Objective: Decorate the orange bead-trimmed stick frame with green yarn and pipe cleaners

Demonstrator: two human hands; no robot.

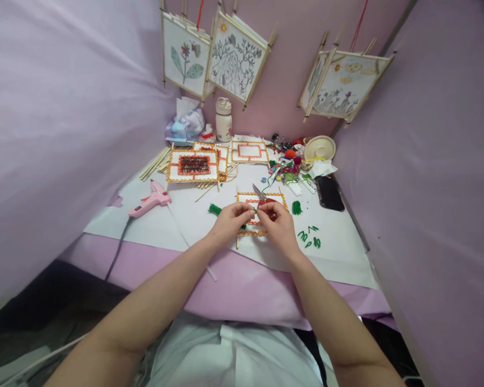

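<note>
Glue gun (pixel 150 200): one, pink, lying on the white paper at your far left; its cord drops over the counter (pixel 234 290) edge and out of sight.
Sticks (pixel 155 163): a loose bundle behind the gun, too thin and too crowded to count.
Hanging drawings (pixel 184 56): three faces turned towards you, their tops cut off by the frame.
Back panels (pixel 192 165): at least three, overlapping, so the lower ones are half hidden.
Green tufts (pixel 215 209): two, this one just left of your work, the other (pixel 297 207) just right of it.
Left hand (pixel 230 221): your fingers are pinched tight at the tips; what they nip is too small to make out.
Panel (pixel 246 200): one, orange-edged, flat on the paper near the counter's front, right under both hands, which cover its middle.
Scissors (pixel 263 198): one pair, blades pointing up and left; you cannot tell whether they are parted.
Right hand (pixel 281 227): your fingers are closed around the red scissor handles.
Green snippets (pixel 310 236): four or five, near your right hand, hard to separate.
Phone (pixel 329 193): one, dark, lying flat near the right edge.
</note>
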